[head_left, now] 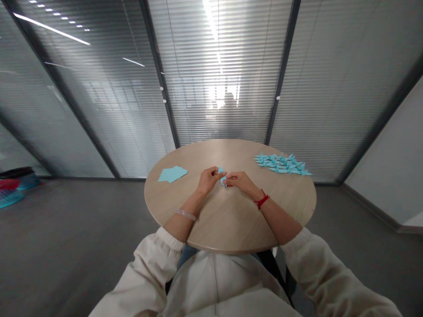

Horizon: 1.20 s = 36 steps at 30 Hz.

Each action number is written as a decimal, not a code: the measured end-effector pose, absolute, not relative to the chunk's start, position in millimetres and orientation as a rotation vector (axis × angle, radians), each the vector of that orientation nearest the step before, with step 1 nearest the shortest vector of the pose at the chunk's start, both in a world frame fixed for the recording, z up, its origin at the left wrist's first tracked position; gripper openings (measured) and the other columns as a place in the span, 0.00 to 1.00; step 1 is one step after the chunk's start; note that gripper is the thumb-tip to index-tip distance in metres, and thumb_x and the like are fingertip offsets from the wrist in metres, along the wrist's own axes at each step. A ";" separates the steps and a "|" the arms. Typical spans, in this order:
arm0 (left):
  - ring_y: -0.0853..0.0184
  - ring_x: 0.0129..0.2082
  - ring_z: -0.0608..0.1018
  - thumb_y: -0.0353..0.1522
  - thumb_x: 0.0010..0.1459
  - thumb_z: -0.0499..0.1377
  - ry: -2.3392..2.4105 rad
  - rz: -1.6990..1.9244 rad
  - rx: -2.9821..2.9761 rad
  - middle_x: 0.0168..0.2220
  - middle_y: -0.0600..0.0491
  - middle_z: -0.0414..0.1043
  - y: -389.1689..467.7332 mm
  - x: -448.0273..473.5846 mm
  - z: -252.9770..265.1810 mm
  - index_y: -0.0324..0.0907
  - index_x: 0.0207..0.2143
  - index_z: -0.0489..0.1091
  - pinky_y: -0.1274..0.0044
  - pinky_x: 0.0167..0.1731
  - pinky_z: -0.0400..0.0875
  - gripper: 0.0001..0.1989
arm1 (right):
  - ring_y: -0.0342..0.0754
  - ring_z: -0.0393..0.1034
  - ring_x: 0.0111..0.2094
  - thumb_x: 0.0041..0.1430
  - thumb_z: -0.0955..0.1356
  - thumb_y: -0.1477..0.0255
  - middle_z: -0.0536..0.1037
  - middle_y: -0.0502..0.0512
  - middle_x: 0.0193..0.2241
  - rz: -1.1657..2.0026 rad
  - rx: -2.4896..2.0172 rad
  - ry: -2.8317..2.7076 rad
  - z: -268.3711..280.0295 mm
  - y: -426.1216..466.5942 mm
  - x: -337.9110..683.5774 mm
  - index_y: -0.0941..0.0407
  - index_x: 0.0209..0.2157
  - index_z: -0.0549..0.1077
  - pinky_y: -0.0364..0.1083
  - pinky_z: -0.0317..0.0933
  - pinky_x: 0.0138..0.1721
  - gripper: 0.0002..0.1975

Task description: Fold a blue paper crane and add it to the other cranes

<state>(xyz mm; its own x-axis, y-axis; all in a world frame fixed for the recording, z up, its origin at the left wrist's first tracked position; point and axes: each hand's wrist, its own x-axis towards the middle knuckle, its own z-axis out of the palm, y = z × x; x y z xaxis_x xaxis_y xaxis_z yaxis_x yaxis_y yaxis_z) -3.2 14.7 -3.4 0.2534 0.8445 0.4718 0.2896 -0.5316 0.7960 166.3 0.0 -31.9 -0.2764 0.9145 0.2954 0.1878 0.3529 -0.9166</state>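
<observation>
Between my two hands is a small folded piece of light blue paper (pixel 222 173), held just above or against the middle of the round table. My left hand (pixel 209 179) pinches its upper left part between thumb and fingers. From the other side, my right hand (pixel 240 180) grips the lower right part, with its fingertips closed on the edge. The fingers partly cover the paper, so its exact folds cannot be made out. A few flat light blue paper sheets (pixel 172 174) lie overlapping to the left of my left hand. Beyond my right hand rests a group of folded blue paper cranes (pixel 282 163).
The round wooden table (pixel 231 237) has its near edge close to my body. Glass panels with blinds (pixel 224 119) stand behind it. On the floor at far left are blue and red baskets (pixel 11 193). A white wall (pixel 390 163) is at right.
</observation>
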 end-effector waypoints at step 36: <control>0.72 0.24 0.67 0.44 0.40 0.69 0.820 1.154 1.757 0.23 0.56 0.68 8.3 3.4 -4.9 0.38 0.25 0.71 0.79 0.26 0.60 0.19 | 0.51 0.77 0.30 0.36 0.78 0.58 0.81 0.55 0.26 1.335 -0.935 -1.404 -26.2 -16.9 159.7 0.60 0.27 0.79 0.51 0.70 0.41 0.20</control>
